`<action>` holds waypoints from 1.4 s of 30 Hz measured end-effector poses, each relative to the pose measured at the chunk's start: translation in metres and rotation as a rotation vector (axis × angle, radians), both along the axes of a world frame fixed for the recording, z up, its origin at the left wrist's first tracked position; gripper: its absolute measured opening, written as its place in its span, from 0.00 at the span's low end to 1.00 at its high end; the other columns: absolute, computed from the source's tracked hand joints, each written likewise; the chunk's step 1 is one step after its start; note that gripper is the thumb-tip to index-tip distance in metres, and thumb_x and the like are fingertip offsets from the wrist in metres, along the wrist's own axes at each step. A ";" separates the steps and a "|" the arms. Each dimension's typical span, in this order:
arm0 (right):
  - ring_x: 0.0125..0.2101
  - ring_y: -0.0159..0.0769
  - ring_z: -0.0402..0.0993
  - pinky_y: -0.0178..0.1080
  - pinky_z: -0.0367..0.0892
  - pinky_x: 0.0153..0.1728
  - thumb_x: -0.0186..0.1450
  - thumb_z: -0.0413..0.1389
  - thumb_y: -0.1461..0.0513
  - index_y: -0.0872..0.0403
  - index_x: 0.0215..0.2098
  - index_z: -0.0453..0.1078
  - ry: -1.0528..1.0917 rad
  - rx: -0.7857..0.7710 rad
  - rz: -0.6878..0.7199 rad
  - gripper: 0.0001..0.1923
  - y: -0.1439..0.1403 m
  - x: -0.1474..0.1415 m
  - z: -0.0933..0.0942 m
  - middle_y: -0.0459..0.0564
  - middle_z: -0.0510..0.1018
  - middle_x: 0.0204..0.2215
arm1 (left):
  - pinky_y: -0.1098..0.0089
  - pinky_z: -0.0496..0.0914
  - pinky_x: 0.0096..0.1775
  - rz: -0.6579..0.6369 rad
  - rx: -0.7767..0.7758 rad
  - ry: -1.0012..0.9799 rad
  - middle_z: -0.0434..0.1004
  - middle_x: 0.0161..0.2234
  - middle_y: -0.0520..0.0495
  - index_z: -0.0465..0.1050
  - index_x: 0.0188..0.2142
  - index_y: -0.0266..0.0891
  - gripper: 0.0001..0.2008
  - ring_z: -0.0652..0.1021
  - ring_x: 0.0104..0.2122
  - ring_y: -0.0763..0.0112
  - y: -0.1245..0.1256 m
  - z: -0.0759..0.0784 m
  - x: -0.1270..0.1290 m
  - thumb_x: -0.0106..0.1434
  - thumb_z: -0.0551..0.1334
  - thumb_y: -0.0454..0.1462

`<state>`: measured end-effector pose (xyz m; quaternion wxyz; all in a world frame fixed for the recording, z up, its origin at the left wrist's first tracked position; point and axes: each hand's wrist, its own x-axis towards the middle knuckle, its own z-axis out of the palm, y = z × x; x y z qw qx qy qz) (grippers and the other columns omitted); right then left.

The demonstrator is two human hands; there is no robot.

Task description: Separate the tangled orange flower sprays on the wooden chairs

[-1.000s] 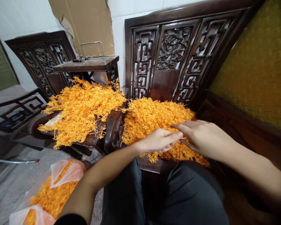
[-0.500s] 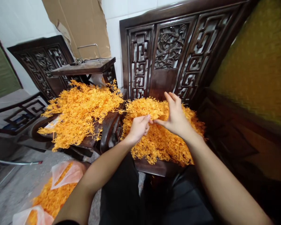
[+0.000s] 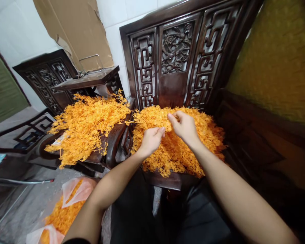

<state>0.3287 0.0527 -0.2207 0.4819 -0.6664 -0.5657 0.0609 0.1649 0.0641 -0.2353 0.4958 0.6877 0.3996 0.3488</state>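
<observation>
Both hands meet over the near pile (image 3: 178,149) of orange plastic sprigs, which covers the seat of the carved dark chair (image 3: 173,51) straight ahead. The left hand (image 3: 150,139) is curled, its fingers closed on a tuft of sprigs at the top of the pile; the right hand (image 3: 184,126) sits just beside it, thumb and forefinger pinched on the same tuft or one touching it, though the exact strand between them is too fine to make out. The sprigs look very light, thin and springy, with many small branching tips that hook into each other, so a pull on one is likely to drag neighbours along. They would bend rather than snap under gentle handling, but the fine tips could tear off if yanked. The best hold appears to be on a sprig's main stem near its base, pinched between fingertips, while the other hand steadies the tangle beside it. A second pile (image 3: 87,123), looser and more spread out, lies on the seat of the chair to the left, well apart from the hands. On the floor, near the left arm, an open clear bag (image 3: 66,210) holds more orange pieces. Cardboard (image 3: 73,30) leans on the tiled wall behind.
</observation>
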 end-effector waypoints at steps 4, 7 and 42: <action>0.24 0.35 0.61 0.39 0.53 0.30 0.68 0.53 0.50 0.53 0.26 0.67 0.093 -0.127 -0.083 0.18 0.014 0.001 -0.003 0.45 0.68 0.20 | 0.71 0.57 0.26 0.030 0.000 0.044 0.60 0.15 0.55 0.68 0.22 0.40 0.25 0.64 0.20 0.73 0.006 0.000 0.008 0.65 0.58 0.56; 0.25 0.35 0.61 0.40 0.54 0.31 0.69 0.53 0.52 0.52 0.25 0.64 0.101 -0.136 -0.148 0.17 0.028 0.004 -0.009 0.45 0.68 0.20 | 0.71 0.58 0.26 0.063 0.002 0.071 0.60 0.15 0.55 0.67 0.21 0.40 0.25 0.64 0.20 0.72 0.005 -0.001 0.013 0.66 0.58 0.54; 0.21 0.31 0.57 0.38 0.51 0.28 0.68 0.54 0.47 0.53 0.14 0.58 -0.272 -0.042 0.196 0.30 0.012 0.020 -0.007 0.45 0.64 0.16 | 0.68 0.53 0.30 -0.189 0.432 0.490 0.61 0.18 0.55 0.61 0.20 0.39 0.24 0.62 0.22 0.74 -0.007 0.006 -0.006 0.72 0.55 0.45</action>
